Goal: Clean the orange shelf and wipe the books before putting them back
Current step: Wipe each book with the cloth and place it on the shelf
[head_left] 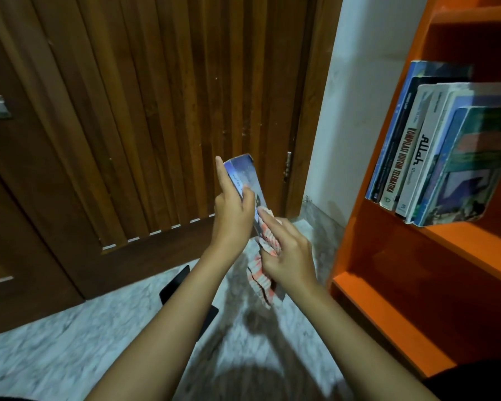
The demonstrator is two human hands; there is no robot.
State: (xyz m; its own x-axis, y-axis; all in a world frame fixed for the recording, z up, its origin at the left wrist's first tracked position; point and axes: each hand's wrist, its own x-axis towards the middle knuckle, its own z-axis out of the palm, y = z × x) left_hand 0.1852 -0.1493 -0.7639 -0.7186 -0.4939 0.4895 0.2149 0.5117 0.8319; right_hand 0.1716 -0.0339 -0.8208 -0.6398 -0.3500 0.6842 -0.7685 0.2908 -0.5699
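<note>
My left hand (232, 211) grips a thin blue book (243, 176), held upright in front of the wooden door. Against the book's lower cover my right hand (287, 254) presses a striped orange-and-white cloth (261, 277), whose loose end hangs below the fingers. The orange shelf (394, 235) stands at the right. On its middle board several books (434, 157) lean together, spines facing me. The board below them is bare.
A dark brown slatted wooden door (145, 111) fills the left and centre, with a white wall (356, 91) strip beside it. A flat black object (177, 283) lies on the marble floor (55, 357) beneath my left forearm.
</note>
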